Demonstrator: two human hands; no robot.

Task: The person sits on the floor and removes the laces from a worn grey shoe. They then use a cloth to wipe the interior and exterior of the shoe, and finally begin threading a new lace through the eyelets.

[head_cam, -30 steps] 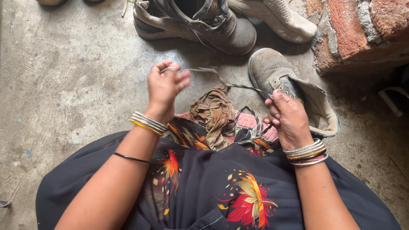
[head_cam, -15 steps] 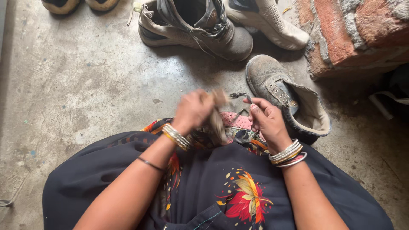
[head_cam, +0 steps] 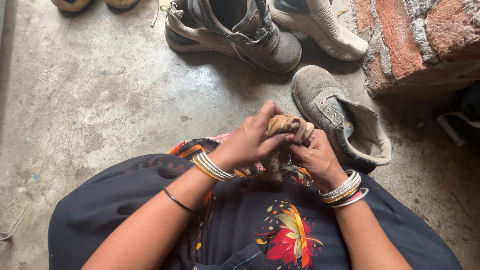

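Note:
Both my hands meet over my lap and grip a dirty brown cloth (head_cam: 286, 125) bunched between them. My left hand (head_cam: 252, 140) wraps over the cloth from the left, fingers curled on it. My right hand (head_cam: 314, 156) holds it from below and the right. Bangles sit on both wrists. Just right of my hands lies a worn grey lace-less shoe (head_cam: 340, 117) on the concrete floor (head_cam: 100, 100), its opening facing me. My lap is covered by dark fabric with red and orange flowers (head_cam: 280, 235).
A grey high-top shoe (head_cam: 235, 32) with loose laces lies at the top centre, a white shoe (head_cam: 320, 27) beside it. Two more shoe tips (head_cam: 95, 4) show at the top left. A rough brick wall (head_cam: 425, 40) stands at the top right.
My left hand, raised and pulling a lace a second ago, has come down to the lap. Both hands now close on the brown cloth and lift it off the lap.

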